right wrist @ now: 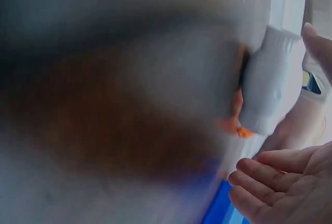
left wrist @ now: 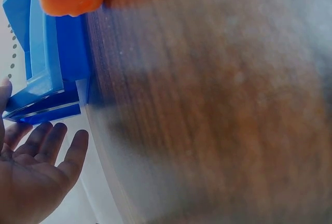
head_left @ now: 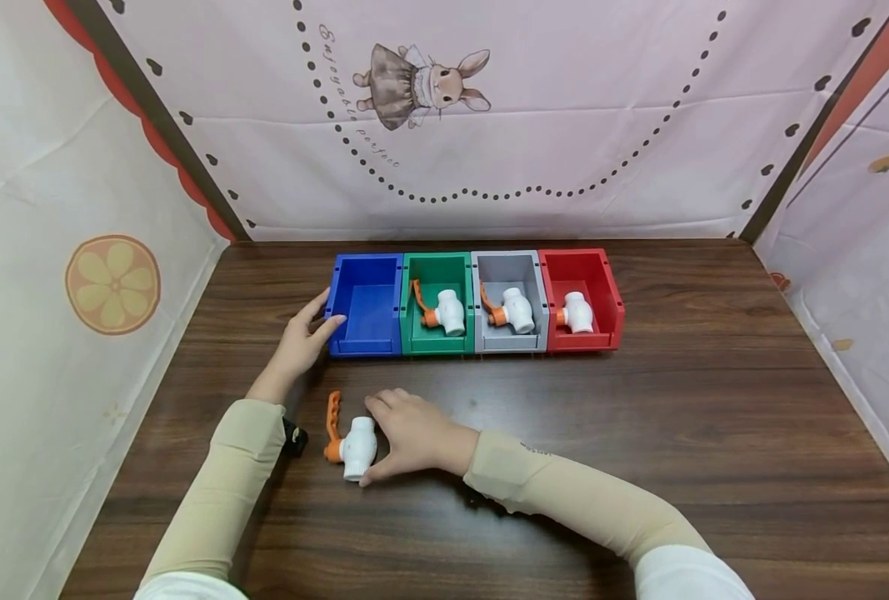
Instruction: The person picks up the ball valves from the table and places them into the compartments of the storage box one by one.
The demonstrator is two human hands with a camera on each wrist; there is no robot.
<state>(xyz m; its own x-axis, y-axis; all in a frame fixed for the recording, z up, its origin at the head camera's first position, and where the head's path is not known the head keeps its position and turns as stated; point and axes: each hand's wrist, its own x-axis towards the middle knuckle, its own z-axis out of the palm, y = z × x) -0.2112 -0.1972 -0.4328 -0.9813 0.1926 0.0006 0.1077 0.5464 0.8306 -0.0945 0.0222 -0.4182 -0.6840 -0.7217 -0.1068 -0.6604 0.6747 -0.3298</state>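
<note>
A white ball valve (head_left: 358,450) with an orange lever handle (head_left: 333,417) lies on the table. My right hand (head_left: 414,433) is beside its right side, thumb near the lower end and fingers near the upper end. In the right wrist view the fingers (right wrist: 275,180) are extended and apart from the valve (right wrist: 272,81). At the left wall of the blue bin (head_left: 369,312) is my left hand (head_left: 302,342). Its thumb lies at the front rim, and the other fingers (left wrist: 49,143) extend loosely along the outside; firm contact cannot be told.
Joined to the blue bin in a row are a green bin (head_left: 437,344), a grey bin (head_left: 510,342) and a red bin (head_left: 582,341). Each of these three holds a white valve with orange parts. A printed cloth (head_left: 564,150) hangs behind the table (head_left: 676,417).
</note>
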